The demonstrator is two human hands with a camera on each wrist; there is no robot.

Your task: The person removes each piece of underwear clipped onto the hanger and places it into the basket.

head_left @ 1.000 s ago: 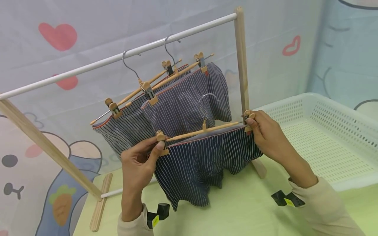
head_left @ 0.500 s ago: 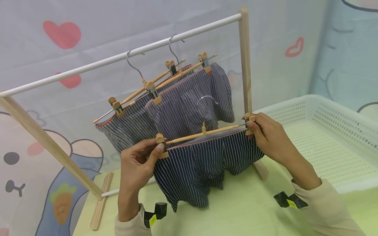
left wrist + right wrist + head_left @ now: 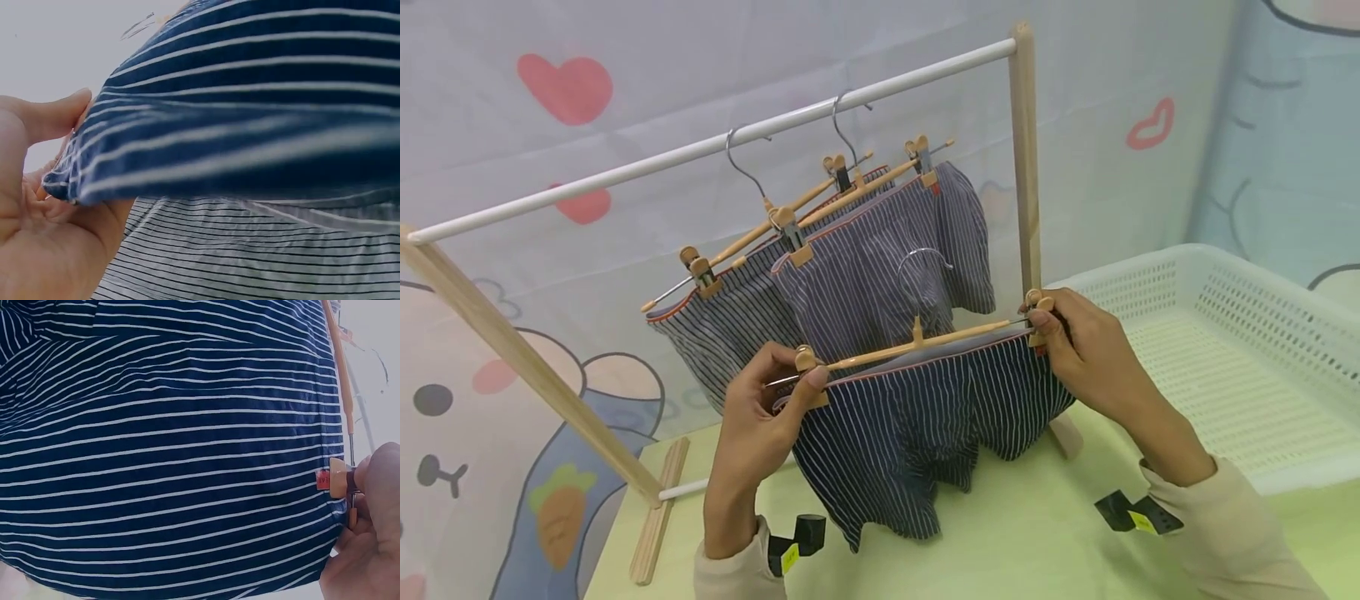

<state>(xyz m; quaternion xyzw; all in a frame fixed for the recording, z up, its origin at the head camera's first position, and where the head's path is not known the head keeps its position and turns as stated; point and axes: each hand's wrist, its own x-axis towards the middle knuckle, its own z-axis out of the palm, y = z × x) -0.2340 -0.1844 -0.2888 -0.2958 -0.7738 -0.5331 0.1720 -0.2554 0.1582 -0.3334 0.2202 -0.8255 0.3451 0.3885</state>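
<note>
The rack [image 3: 1026, 167] stands on the surface [image 3: 1000, 517], beside the white basket [image 3: 1195, 252]. Its hung shorts [image 3: 850, 287] sit just behind the navy shorts [image 3: 917, 417], blocking the space there. The navy shorts are held out in front, probably to keep them taut along the hanger [image 3: 962, 336]; the left hand [image 3: 760, 417] pinches the left clip [image 3: 805, 358], the right hand [image 3: 1090, 354] the right clip [image 3: 1037, 302].

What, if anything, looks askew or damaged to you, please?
The grey-striped shorts overlap the pair behind them, and their hangers slant to the white rail, so they look crowded. I see no damage on the held navy shorts.
</note>
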